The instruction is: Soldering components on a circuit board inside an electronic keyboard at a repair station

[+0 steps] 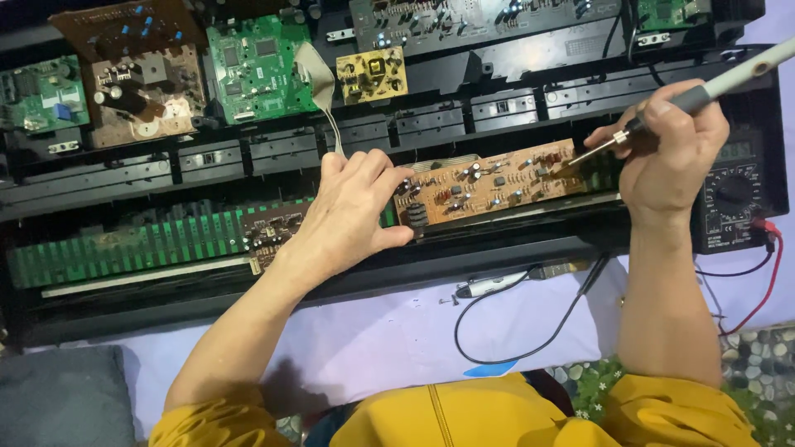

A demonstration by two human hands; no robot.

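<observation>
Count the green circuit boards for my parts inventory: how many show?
3, perhaps more beyond the frame: a small green circuit board far left, a large green circuit board top centre, and a cropped green circuit board at the top right edge.

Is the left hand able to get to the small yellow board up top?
Probably yes: the left hand rests on the brown board, and nothing blocks its way up to the yellow board.

You have one screen before you: the small grey rectangular display (736, 151) atop the black multimeter (733, 199), at the worktop's right edge, just beside your right hand (672, 153).
</observation>
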